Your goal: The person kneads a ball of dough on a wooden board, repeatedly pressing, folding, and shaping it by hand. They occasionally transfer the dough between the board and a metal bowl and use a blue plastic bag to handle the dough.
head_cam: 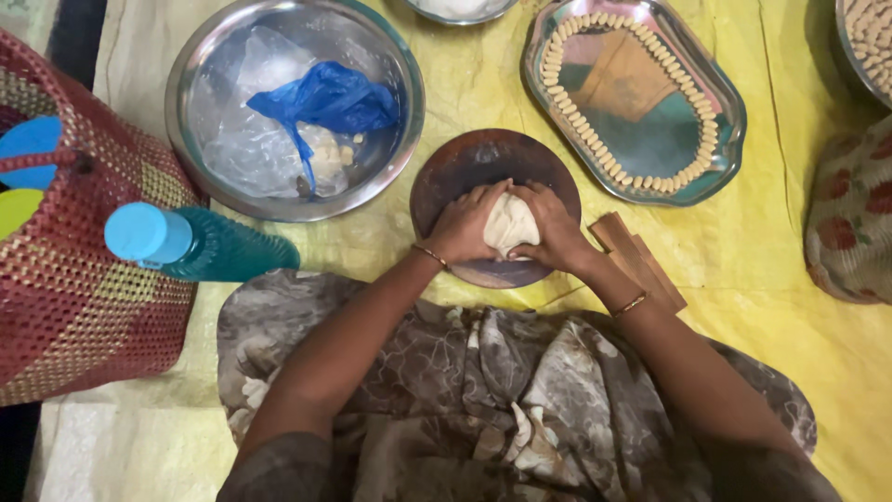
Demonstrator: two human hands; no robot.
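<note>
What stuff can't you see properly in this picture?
- Dough: head view, mostly covered by the left hand and right hand.
- Board: its near part is hidden under hands and dough.
- Bowl contents: wrapped in clear plastic and a blue bag.
- Top bowl and right dish: cut off by picture edges.
- Basket: cut by the left edge.

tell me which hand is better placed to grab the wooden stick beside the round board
Right, probably. The right hand rests on the dough at the round board's right side, close to the wooden stick. The left hand would have to cross over.
</note>
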